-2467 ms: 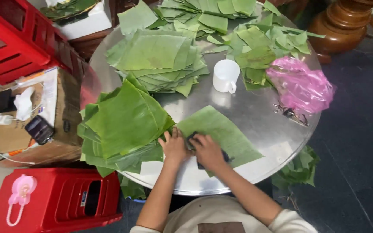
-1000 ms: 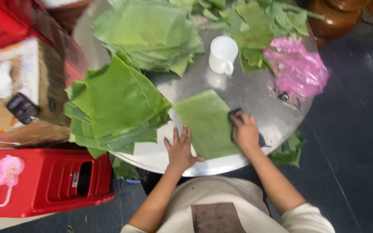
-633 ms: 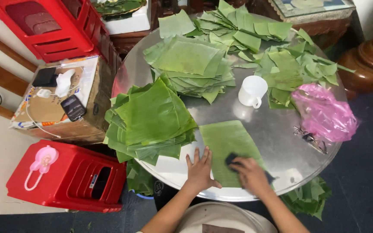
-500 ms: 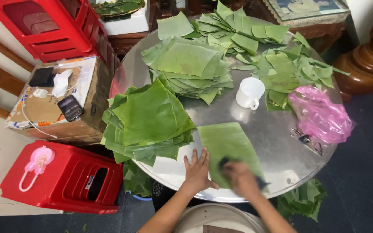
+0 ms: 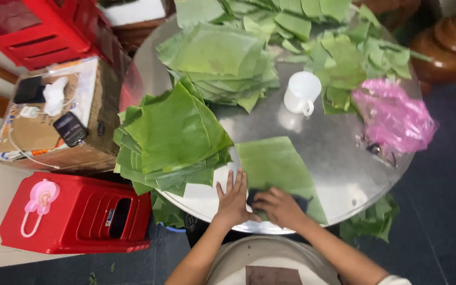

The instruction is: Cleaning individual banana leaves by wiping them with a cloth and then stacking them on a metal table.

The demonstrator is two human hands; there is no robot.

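Note:
A single green banana leaf piece (image 5: 275,163) lies flat on the round metal table (image 5: 339,169) near its front edge. My left hand (image 5: 233,198) rests flat with fingers spread on the leaf's near left corner. My right hand (image 5: 279,206) is closed on a dark cloth (image 5: 252,198) pressed onto the leaf's near edge, beside my left hand. Just left of the leaf sits a thick stack of leaves (image 5: 172,137).
A second leaf stack (image 5: 217,60) and loose leaf pieces (image 5: 344,58) fill the far side. A white mug (image 5: 301,93) and pink plastic bag (image 5: 394,116) stand at the right. A red stool (image 5: 75,214), cardboard box (image 5: 54,113) and red crates (image 5: 32,29) are at the left.
My right hand with the cloth has slid along the leaf from its right side back to the near edge beside my left hand. The camera view has shifted.

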